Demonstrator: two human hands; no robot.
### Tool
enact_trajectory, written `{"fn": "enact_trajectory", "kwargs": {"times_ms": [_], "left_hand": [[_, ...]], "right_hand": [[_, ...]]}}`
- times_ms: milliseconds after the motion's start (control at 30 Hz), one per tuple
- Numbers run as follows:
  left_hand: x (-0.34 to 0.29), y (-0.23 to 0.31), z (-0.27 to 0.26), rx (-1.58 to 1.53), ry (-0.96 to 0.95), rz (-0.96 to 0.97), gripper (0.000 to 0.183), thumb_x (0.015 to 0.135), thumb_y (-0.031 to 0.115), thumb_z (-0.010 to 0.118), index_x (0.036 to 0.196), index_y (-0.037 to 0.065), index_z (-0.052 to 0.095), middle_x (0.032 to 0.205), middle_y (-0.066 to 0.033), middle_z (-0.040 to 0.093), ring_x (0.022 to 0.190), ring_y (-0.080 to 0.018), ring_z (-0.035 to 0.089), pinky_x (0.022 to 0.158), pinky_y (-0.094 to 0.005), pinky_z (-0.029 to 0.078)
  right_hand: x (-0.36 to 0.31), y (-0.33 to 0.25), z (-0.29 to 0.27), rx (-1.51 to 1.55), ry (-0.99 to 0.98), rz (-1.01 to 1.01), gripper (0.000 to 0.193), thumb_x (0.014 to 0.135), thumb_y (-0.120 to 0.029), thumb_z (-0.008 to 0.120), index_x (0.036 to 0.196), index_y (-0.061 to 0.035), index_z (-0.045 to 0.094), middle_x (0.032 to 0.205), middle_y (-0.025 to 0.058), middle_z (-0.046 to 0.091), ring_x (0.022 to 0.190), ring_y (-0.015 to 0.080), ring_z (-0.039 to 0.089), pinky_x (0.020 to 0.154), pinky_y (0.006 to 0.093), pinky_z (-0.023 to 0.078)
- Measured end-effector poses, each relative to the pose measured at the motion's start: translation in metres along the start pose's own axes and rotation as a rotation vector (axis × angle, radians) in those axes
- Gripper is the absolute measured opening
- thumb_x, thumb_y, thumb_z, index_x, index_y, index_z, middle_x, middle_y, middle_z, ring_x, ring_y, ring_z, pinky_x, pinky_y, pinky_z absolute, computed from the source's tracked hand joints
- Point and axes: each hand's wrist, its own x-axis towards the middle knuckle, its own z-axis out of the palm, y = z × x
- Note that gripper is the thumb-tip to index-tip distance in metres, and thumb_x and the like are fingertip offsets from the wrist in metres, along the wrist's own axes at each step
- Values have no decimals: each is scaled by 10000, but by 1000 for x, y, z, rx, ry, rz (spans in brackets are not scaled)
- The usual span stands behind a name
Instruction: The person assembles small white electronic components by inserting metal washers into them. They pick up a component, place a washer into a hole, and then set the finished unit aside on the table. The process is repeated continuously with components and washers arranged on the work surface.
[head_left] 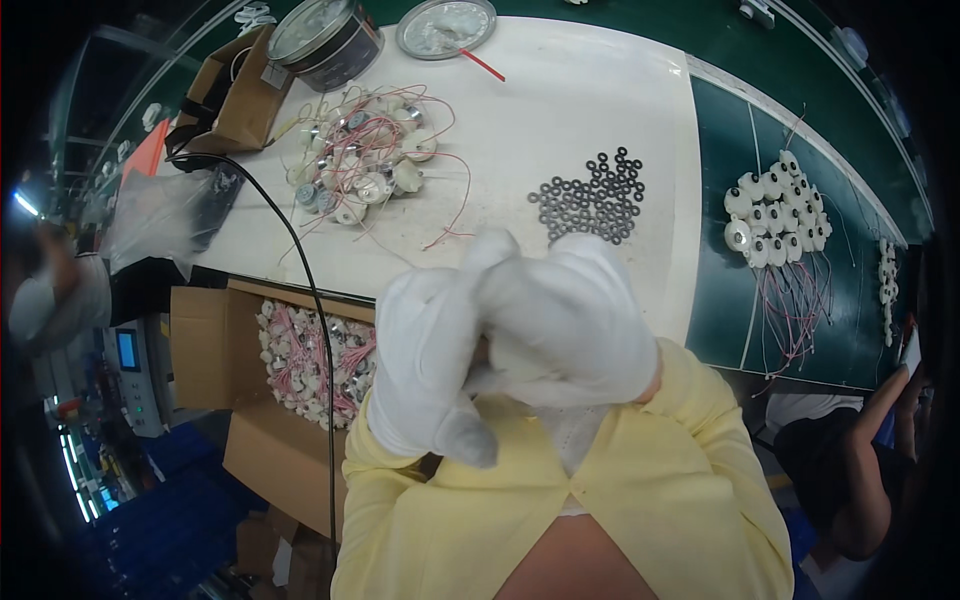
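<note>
My left hand (425,335) and my right hand (580,320), both in white gloves, are pressed together in front of my chest at the table's near edge. Both have their fingers curled inward, slightly smeared by motion. A greyish gloved fingertip points down below the left hand. Whatever lies between the hands, if anything, is hidden. Just beyond them on the white table (510,130) is a group of small black rings (590,200). To the left of the rings lies a heap of small round white-and-silver motors (365,160) with red and white wires.
An open carton (250,430) of wired motors stands below the table at left, with a black cable (300,250) crossing it. At the back are a can (330,45) and its lid (445,28). Ring-topped motors (775,215) sit on the green surface; other people are at both sides.
</note>
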Motion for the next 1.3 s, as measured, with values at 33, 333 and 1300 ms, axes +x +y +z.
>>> {"fn": "enact_trajectory", "kwargs": {"times_ms": [33,333,1300], "left_hand": [[-1,6,-3,-21,-24,-34,627,840,156,658,1417,-77,583,944,-154,656,817,-350,613,734,-414,475],[109,-177,-9,870,-66,-267,410,1082,343,502,1446,176,592,1432,-118,628,1287,-351,596,1036,-467,499],[48,-93,35,874,90,75,157,797,267,812,817,124,748,787,-42,692,845,-254,678,733,-425,517]], "right_hand": [[1,3,-15,195,-14,-32,587,793,-179,808,1330,-60,606,840,57,686,558,227,587,517,323,440],[-68,29,-29,1696,-202,-134,1230,970,-672,624,1592,198,18,795,133,739,538,89,564,503,261,423],[-94,34,-121,435,-56,924,515,963,-462,696,1230,-22,706,637,33,664,517,152,566,500,325,404]]}}
